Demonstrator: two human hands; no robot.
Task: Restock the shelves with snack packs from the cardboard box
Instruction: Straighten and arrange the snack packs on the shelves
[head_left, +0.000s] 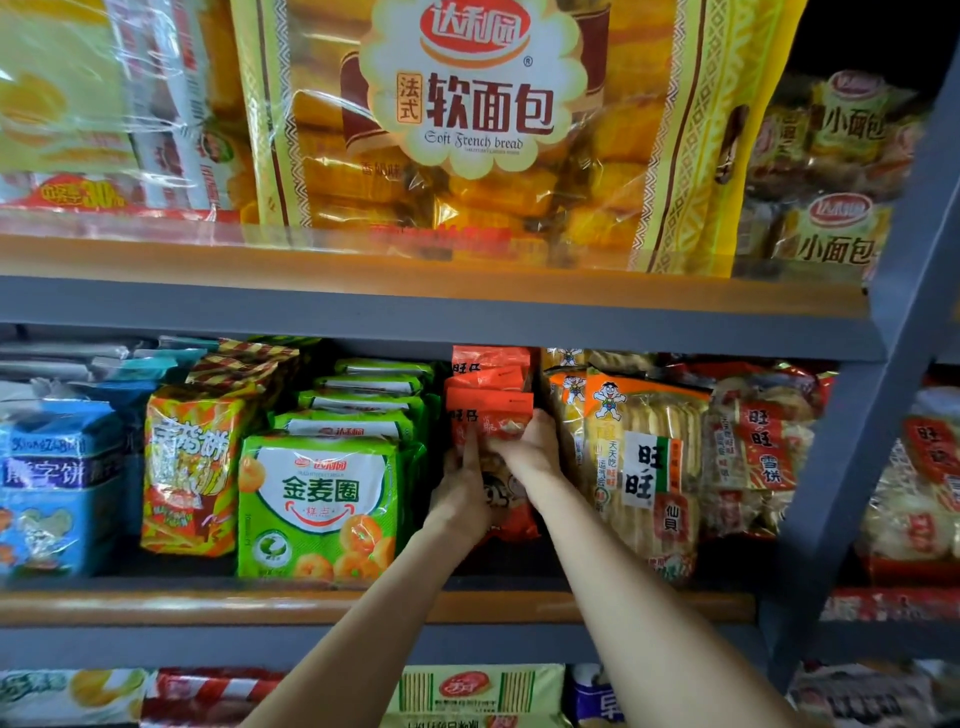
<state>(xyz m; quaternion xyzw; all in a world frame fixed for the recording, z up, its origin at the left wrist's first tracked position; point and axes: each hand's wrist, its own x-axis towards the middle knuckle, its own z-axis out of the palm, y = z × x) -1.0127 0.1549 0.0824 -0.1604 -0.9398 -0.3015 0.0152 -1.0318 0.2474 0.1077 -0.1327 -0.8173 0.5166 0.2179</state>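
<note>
A red-orange snack pack stands upright in the middle shelf's narrow gap, between the green packs and the rice cracker packs. My left hand grips its left side, index finger stretched up along the front. My right hand holds its right edge near the top. A second red pack stands right behind it. The cardboard box is out of view.
The grey shelf board hangs low just above the red packs. Large soft bread bags fill the upper shelf. Blue and orange packs stand to the left. A grey upright bounds the bay on the right.
</note>
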